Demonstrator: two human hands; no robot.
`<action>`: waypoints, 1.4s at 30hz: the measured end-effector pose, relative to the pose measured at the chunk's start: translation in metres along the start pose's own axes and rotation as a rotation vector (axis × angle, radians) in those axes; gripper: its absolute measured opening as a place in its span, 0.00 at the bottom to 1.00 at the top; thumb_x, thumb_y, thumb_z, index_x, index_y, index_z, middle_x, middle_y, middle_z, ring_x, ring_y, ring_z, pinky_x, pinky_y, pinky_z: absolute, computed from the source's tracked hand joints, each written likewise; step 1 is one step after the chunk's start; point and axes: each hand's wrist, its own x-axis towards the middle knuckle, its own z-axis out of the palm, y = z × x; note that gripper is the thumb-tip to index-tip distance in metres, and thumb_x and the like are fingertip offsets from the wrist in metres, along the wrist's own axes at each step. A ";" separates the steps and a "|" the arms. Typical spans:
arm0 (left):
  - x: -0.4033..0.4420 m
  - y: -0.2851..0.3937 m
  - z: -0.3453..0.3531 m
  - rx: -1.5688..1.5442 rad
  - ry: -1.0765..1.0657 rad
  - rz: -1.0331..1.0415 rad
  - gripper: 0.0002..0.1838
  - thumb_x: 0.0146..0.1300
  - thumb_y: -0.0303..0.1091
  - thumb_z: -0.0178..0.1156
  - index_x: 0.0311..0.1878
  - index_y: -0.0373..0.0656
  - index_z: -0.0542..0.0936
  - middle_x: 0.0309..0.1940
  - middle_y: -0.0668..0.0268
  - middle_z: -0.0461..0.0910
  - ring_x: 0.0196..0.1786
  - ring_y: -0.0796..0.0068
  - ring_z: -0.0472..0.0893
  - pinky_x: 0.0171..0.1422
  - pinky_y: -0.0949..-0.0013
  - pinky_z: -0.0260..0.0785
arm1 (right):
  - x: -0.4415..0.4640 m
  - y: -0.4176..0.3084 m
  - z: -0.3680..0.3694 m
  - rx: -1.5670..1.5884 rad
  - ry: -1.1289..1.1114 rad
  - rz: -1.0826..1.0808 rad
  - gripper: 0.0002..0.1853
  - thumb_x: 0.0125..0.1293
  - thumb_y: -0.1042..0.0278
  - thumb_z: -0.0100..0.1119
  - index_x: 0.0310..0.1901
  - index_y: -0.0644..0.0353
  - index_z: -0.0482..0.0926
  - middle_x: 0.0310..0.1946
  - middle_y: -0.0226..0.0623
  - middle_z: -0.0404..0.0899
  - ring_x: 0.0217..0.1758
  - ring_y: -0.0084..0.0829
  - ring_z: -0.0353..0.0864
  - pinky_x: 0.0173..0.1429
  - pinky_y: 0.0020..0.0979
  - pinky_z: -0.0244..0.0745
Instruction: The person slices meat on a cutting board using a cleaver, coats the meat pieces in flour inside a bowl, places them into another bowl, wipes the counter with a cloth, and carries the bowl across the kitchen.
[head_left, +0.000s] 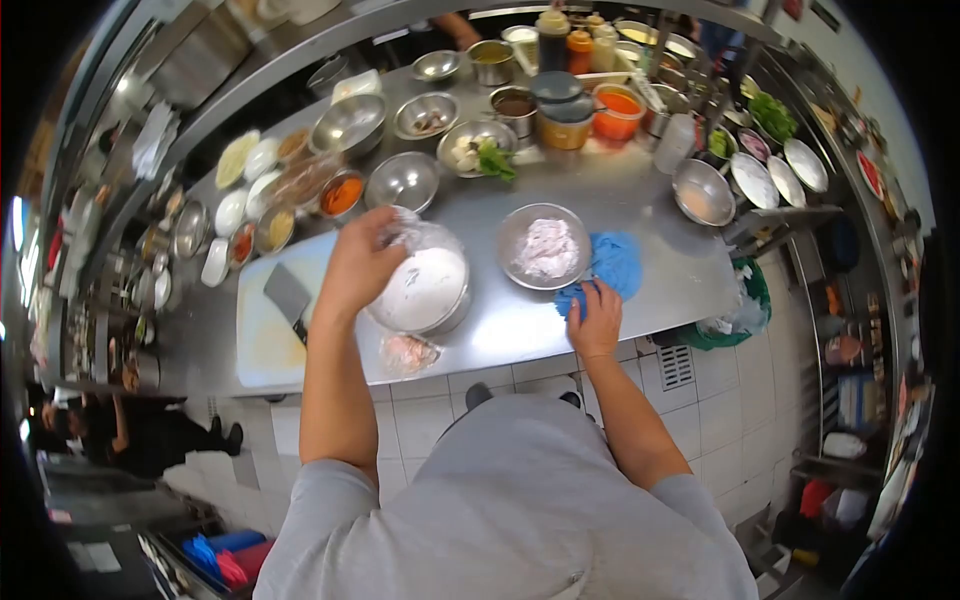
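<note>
The left hand [368, 258] reaches over the left side of a big tub [467, 300] near the front edge of the shiny worktop [520, 335]. Its arm comes up from the front edge, past the right side of the white cutting board [262, 335], with the back of the hand up. The fingers are bent and close together at the clear plastic [408, 225] on the tub's far left rim, but I cannot tell if they pinch it. White stuff [428, 280] is inside the tub. The right hand [597, 318] lies palm down at the front edge, right of the middle. Its fingers are a bit apart and point to the back, and they press on the blue cloth [615, 262]. Its arm slants in from the front right. The metal bowl [512, 262] sits just past this hand, with the cloth by its right side and its front. Pale pink stuff [547, 248] is heaped in it. A small clear bag [408, 353] lies in front of the tub, at the front edge. A wide knife [290, 297] lies on the cutting board.
</note>
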 end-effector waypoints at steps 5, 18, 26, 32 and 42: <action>-0.068 -0.043 -0.050 -0.002 0.125 -0.245 0.17 0.59 0.25 0.64 0.52 0.33 0.83 0.41 0.50 0.87 0.43 0.62 0.86 0.51 0.64 0.77 | -0.001 -0.003 0.002 -0.023 0.001 -0.028 0.20 0.67 0.62 0.63 0.59 0.57 0.82 0.64 0.48 0.76 0.65 0.54 0.73 0.69 0.51 0.69; -0.145 -0.171 0.070 0.419 -0.114 -0.137 0.17 0.53 0.32 0.70 0.48 0.41 0.88 0.48 0.49 0.87 0.57 0.44 0.81 0.67 0.50 0.72 | -0.003 -0.002 0.005 -0.061 -0.028 -0.056 0.21 0.67 0.62 0.63 0.59 0.59 0.81 0.65 0.49 0.75 0.67 0.56 0.71 0.73 0.53 0.66; -0.153 -0.197 0.074 0.470 0.066 -0.075 0.19 0.50 0.35 0.73 0.46 0.41 0.86 0.48 0.49 0.84 0.60 0.47 0.79 0.66 0.47 0.70 | -0.006 -0.030 0.001 0.022 0.025 -0.045 0.21 0.64 0.65 0.67 0.58 0.59 0.81 0.62 0.51 0.75 0.65 0.56 0.71 0.70 0.54 0.65; -0.149 -0.180 0.043 0.186 0.190 -0.404 0.16 0.53 0.38 0.71 0.34 0.32 0.82 0.30 0.45 0.84 0.32 0.46 0.82 0.37 0.52 0.73 | -0.013 -0.105 -0.011 0.663 -0.647 0.198 0.13 0.73 0.61 0.64 0.51 0.61 0.86 0.43 0.41 0.86 0.44 0.36 0.83 0.51 0.37 0.79; -0.108 -0.058 0.002 -0.487 0.300 -0.413 0.18 0.73 0.39 0.63 0.30 0.35 0.82 0.22 0.72 0.78 0.25 0.83 0.70 0.28 0.69 0.61 | 0.050 -0.245 -0.028 1.266 -1.087 0.329 0.22 0.75 0.52 0.67 0.59 0.62 0.85 0.43 0.32 0.87 0.43 0.20 0.81 0.47 0.27 0.78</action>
